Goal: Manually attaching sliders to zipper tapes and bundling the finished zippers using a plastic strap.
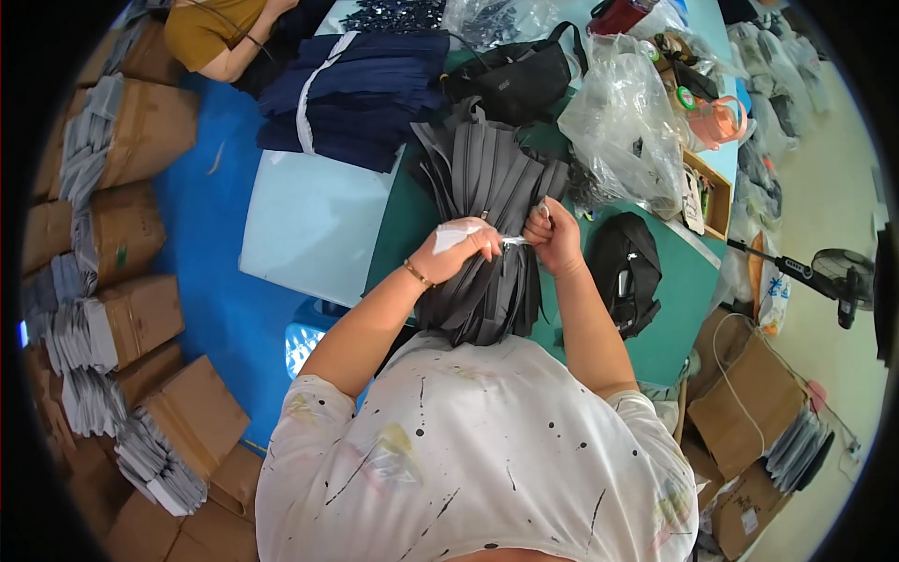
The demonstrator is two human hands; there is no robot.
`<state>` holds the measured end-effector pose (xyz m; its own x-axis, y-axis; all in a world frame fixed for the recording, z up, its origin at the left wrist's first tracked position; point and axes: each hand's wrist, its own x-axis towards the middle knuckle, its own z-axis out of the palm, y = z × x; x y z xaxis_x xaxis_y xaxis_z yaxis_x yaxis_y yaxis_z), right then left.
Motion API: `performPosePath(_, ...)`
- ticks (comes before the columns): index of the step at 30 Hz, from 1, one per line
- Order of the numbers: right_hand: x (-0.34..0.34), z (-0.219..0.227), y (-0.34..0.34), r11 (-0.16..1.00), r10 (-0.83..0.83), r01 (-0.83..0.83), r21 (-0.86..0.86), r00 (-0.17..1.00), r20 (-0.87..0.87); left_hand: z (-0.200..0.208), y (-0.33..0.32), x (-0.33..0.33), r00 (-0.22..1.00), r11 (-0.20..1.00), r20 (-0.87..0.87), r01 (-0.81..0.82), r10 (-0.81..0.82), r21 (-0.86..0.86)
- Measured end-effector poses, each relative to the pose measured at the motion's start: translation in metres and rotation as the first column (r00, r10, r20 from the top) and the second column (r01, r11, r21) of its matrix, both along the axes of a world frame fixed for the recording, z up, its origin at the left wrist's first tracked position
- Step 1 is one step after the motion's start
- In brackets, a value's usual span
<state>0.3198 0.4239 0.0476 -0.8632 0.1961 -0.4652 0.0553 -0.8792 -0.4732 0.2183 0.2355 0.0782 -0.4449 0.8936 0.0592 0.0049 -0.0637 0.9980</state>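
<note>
A bundle of dark grey zipper strips (487, 169) lies on the green tabletop right in front of me, its near end reaching to my shirt. Across its middle runs a narrow white strip (511, 241), pulled taut between my two hands. My left hand (457, 247) is closed on one part of this strip, with more white material lying over its back. On the bundle's right side my right hand (554, 236) makes a fist around the other part. How the strip passes beneath the bundle is hidden.
Beyond lie a navy bundle (375, 108) with a white band, a black bag (520, 80) and a clear plastic bag (623, 126). A black pouch (626, 276) sits at right, near a wooden tray (716, 201) and a fan (838, 281). Cardboard boxes (192, 412) line the left; another person (220, 42) sits far left.
</note>
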Motion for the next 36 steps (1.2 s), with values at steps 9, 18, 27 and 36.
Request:
performPosePath(9,0.002,0.020,0.017,0.988,0.013,-0.020,0.151,0.999,0.048,-0.024,0.004,0.001,0.895,0.964,0.394,-0.121,0.209,-0.236)
performPosePath(18,0.014,0.078,-0.020,0.648,0.246,-0.226,0.727,0.966,0.081,0.028,0.015,0.005,0.942,0.928,-0.320,-0.030,-0.097,-0.371)
performPosePath(27,0.005,0.090,-0.034,0.354,0.361,-0.209,0.911,0.930,0.072,0.007,0.009,-0.003,0.980,0.939,-0.193,-0.118,0.056,-0.323)
performPosePath(36,0.012,0.042,-0.035,-0.064,0.286,-0.089,0.994,0.952,0.104,-0.018,0.006,0.003,0.802,0.915,0.444,-0.325,0.400,-0.238)
